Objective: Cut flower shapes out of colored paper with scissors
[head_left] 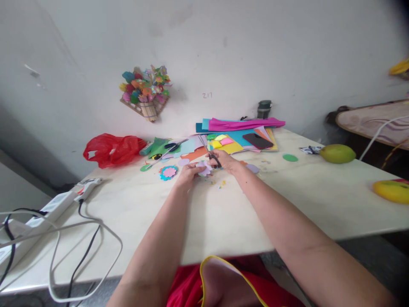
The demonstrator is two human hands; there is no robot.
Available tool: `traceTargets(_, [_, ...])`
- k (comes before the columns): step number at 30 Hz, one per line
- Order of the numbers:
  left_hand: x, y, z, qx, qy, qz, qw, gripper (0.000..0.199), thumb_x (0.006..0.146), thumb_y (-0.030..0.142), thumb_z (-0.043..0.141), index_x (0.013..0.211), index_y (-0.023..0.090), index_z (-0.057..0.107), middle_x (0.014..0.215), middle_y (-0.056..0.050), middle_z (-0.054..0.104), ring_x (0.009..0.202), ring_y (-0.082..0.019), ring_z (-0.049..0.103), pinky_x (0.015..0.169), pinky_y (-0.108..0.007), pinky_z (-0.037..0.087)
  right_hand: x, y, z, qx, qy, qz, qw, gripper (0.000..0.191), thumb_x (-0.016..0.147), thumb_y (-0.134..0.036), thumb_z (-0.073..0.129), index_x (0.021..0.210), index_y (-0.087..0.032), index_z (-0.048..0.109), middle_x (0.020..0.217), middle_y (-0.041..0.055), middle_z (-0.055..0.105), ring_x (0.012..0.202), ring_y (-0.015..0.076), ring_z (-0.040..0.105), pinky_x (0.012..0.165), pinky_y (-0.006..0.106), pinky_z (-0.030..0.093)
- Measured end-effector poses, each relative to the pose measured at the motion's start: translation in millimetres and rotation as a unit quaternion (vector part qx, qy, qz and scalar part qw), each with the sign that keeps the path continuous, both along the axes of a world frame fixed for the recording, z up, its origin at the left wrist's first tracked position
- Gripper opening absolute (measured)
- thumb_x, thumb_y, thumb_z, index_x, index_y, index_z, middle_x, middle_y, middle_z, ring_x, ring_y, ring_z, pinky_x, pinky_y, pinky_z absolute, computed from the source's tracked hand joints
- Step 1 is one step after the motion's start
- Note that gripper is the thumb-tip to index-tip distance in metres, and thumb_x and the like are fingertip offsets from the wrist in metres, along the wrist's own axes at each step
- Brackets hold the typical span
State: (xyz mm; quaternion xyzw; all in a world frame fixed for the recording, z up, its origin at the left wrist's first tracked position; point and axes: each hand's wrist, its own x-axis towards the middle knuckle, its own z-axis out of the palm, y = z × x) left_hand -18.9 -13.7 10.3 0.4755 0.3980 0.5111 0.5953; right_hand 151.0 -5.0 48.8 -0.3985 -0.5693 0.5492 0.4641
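Near the centre of the frame, your left hand (pixel 189 173) pinches a lilac paper flower (pixel 204 169), while your right hand (pixel 226 161) is closed around black-handled scissors (pixel 211 156), blades angled toward the upper left. Left of them lies a blue-and-pink flower (pixel 169 172); small scraps (pixel 222 184) dot the tabletop (pixel 223 226) just below, and a phone (pixel 257 141) rests to their upper right.

Red plastic bag (pixel 110 151) at left, dark cup (pixel 264 110) near the wall (pixel 223 51), greenish fruit (pixel 338 154) at right.
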Motion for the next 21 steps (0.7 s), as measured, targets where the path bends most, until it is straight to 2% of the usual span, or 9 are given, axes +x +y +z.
traceTargets(4, [0,-1,0.9,0.008,-0.018,0.05,0.999,0.02,0.053,0.02,0.085,0.062,0.013,0.068,0.062,-0.005,0.068,0.055,-0.013,0.061,0.058,-0.025,0.048,-4,1,-2.7,0.001,-0.008,-0.016,1.0,0.024,0.061,-0.004,0.065,0.08,-0.016,0.06,0.049,-0.0074,0.056,0.042,0.0079,0.05,0.04,0.017,0.033])
traceTargets(9, [-1,1,-2.1,0.024,-0.042,0.039,0.998,0.022,0.054,0.023,0.083,0.07,0.012,0.071,0.071,-0.006,0.071,0.062,-0.016,0.065,0.068,-0.028,0.053,-10,1,-3.8,-0.001,-0.033,-0.021,0.999,0.021,0.065,-0.005,0.065,0.083,-0.016,0.06,0.046,-0.0066,0.056,0.039,0.0086,0.049,0.034,0.017,0.025])
traceTargets(13, [-2,2,-3.1,0.026,-0.051,0.038,0.998,0.027,0.054,0.024,0.084,0.074,0.012,0.071,0.077,-0.008,0.073,0.067,-0.018,0.068,0.074,-0.031,0.055,-8,0,-2.9,-0.011,-0.034,-0.022,0.999,0.022,0.067,-0.006,0.067,0.085,-0.016,0.059,0.046,-0.0051,0.058,0.04,0.0097,0.053,0.033,0.016,0.025])
traceTargets(17, [-2,1,-1.0,0.031,-0.075,0.061,0.995,0.027,0.052,0.026,0.087,0.069,0.012,0.07,0.071,-0.006,0.071,0.065,-0.017,0.066,0.071,-0.031,0.055,-1,0,-3.9,0.0,-0.041,0.024,0.999,0.02,0.072,-0.021,0.075,0.082,-0.015,0.06,0.053,-0.001,0.063,0.041,0.0099,0.057,0.032,0.016,0.025])
traceTargets(21, [-2,2,1.6,0.031,-0.108,0.099,0.989,0.027,0.052,0.024,0.088,0.065,0.014,0.068,0.064,-0.003,0.068,0.06,-0.015,0.063,0.066,-0.029,0.055,8,1,-4.3,0.027,-0.085,0.088,0.992,0.032,0.077,-0.042,0.075,0.075,-0.013,0.06,0.058,0.0035,0.066,0.042,0.0103,0.059,0.032,0.016,0.027])
